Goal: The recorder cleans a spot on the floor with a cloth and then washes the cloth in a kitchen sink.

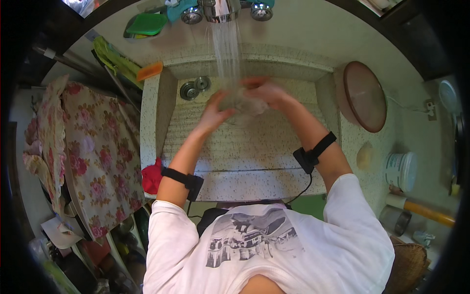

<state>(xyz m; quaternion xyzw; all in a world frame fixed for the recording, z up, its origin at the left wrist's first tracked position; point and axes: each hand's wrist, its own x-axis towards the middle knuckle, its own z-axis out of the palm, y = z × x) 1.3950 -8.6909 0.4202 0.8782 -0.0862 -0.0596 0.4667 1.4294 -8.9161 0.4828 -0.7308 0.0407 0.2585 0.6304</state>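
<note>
Water pours from a chrome faucet (222, 11) onto both hands inside a speckled stone sink (242, 147). Between the hands is a blurred, pale, translucent thing (253, 104), perhaps a thin plastic bag or wet cloth. My right hand (270, 93) grips its right side, with a reddish-orange blur at the fingertips that I cannot make out. On the other side, my left hand (216, 112) has thumb and fingers apart around its left edge; spray hides whether they hold it. A drain (189, 90) and its round metal strainer (202, 83) lie at the back left of the basin.
A brown-rimmed basin (365, 97) leans at the sink's right, with a white tub (400, 172) nearer me. An orange block (149, 71) and a red cloth (151, 179) rest on the left rim. Beyond that rim hangs a floral cloth cover (104, 158). A green soap dish (147, 24) sits by the faucet.
</note>
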